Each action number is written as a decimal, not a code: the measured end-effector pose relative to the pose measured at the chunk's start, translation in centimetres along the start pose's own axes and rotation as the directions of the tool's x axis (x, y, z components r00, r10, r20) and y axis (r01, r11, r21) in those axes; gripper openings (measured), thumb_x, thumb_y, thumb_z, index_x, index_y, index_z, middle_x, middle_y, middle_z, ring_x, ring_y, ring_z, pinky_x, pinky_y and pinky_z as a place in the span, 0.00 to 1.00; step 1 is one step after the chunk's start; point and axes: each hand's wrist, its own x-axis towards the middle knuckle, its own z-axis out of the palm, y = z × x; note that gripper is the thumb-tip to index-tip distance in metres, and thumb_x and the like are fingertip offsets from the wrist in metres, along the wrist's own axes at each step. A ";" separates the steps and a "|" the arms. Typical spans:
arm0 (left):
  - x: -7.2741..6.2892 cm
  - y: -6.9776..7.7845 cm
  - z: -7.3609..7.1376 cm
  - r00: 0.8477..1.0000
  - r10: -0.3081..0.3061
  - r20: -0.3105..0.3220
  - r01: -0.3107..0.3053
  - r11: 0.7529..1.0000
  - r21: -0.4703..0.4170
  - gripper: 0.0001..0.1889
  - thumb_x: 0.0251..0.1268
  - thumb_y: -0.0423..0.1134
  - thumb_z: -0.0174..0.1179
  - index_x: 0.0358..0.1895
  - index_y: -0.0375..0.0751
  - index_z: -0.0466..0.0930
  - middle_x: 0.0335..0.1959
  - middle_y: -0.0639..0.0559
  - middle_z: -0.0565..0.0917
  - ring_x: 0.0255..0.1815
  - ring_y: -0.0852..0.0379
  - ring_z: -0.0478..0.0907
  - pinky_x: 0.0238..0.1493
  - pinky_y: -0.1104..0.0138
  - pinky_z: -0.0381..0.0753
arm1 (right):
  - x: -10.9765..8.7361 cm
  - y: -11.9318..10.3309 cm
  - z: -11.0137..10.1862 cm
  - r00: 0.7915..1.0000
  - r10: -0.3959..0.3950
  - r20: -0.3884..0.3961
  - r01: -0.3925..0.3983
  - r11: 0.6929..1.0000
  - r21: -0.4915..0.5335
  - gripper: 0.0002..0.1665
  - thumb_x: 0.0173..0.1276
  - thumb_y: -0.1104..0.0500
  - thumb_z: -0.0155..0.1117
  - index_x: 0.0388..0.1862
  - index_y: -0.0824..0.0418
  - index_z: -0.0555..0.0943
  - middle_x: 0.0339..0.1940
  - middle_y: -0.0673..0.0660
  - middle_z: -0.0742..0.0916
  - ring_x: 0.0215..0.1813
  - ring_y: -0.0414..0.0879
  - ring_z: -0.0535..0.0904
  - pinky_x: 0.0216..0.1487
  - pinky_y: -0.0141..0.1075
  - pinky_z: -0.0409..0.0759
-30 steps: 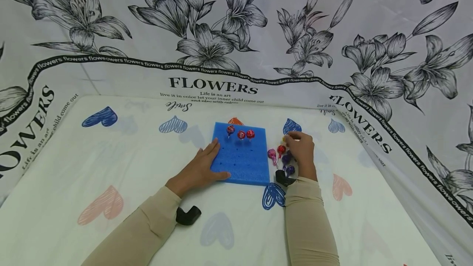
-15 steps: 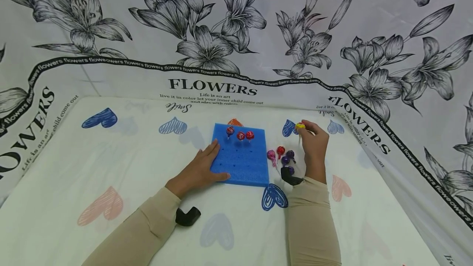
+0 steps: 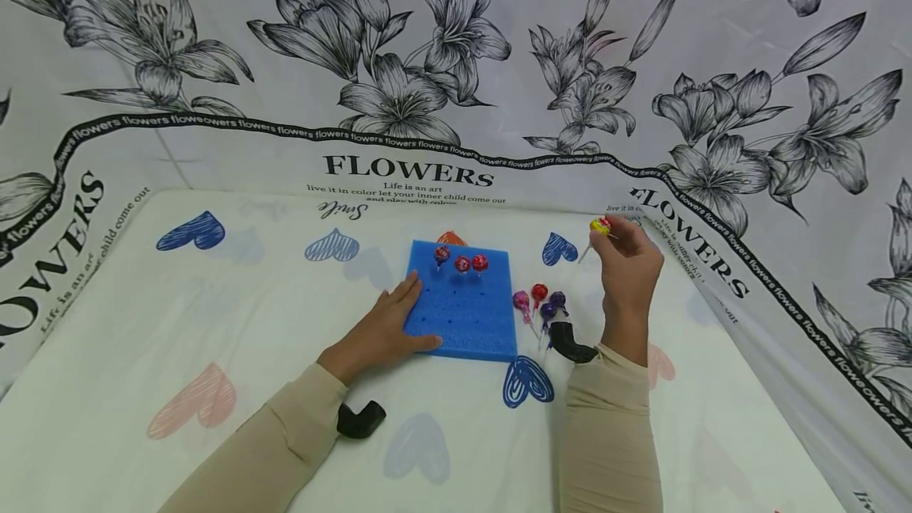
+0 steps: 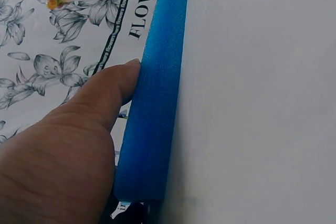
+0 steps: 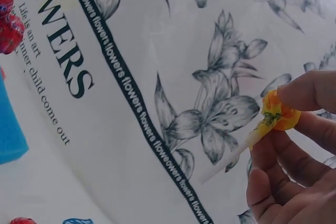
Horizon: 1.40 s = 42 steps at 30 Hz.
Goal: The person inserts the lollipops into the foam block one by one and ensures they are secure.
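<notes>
My right hand [image 3: 632, 271] pinches a yellow-wrapped lollipop [image 3: 600, 226] by its head, raised over the right side of the table. In the right wrist view the lollipop [image 5: 273, 116] is between thumb and fingers, its white stick slanting down to the left. My left hand [image 3: 385, 331] lies with straight fingers against the left side of a blue foam block [image 3: 463, 319], thumb at its near edge. In the left wrist view the thumb [image 4: 107, 90] touches the foam's side [image 4: 157, 87]. Three red-toned lollipops [image 3: 462, 264] stand upright in the block's far part, and small holes dot its surface.
Loose lollipops lie right of the block: a pink one [image 3: 522, 301], a red one [image 3: 539, 291] and purple ones [image 3: 548, 311]. Black wrist-worn pieces [image 3: 572, 343] stick out at both cuffs. A heart-printed white cloth [image 3: 271, 323] covers the table, and a flower-printed curtain [image 3: 271, 149] stands behind.
My right hand has lifted the yellow lollipop away from the loose ones, moving up and to the right, and its head and stick now show. The left hand stays on the foam block.
</notes>
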 end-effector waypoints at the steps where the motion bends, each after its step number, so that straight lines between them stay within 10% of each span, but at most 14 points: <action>1: 0.0 0.0 0.0 1.000 0.000 0.001 0.000 1.000 0.001 0.55 0.55 0.65 0.63 0.77 0.40 0.44 0.78 0.52 0.39 0.76 0.41 0.37 0.71 0.49 0.44 | -0.1 -0.3 0.0 1.000 -0.024 0.004 0.024 1.000 0.015 0.15 0.61 0.70 0.68 0.48 0.64 0.85 0.46 0.61 0.83 0.45 0.51 0.79 0.46 0.31 0.79; 18: 0.0 0.1 -0.1 1.000 0.005 0.003 -0.005 1.000 0.001 0.55 0.55 0.65 0.63 0.77 0.40 0.44 0.78 0.52 0.39 0.76 0.40 0.37 0.71 0.49 0.45 | -2.3 -5.1 1.2 0.966 -0.247 0.074 0.231 0.956 0.181 0.19 0.60 0.73 0.67 0.52 0.70 0.82 0.47 0.68 0.81 0.45 0.56 0.79 0.48 0.33 0.80; 42: -0.1 -0.1 0.0 1.000 0.002 -0.002 -0.002 1.000 0.007 0.55 0.55 0.65 0.63 0.77 0.40 0.45 0.78 0.52 0.40 0.76 0.39 0.38 0.71 0.49 0.45 | -5.7 -8.0 3.9 0.894 -0.366 0.257 0.252 0.887 0.387 0.19 0.62 0.77 0.61 0.53 0.77 0.77 0.49 0.72 0.81 0.50 0.59 0.80 0.52 0.38 0.79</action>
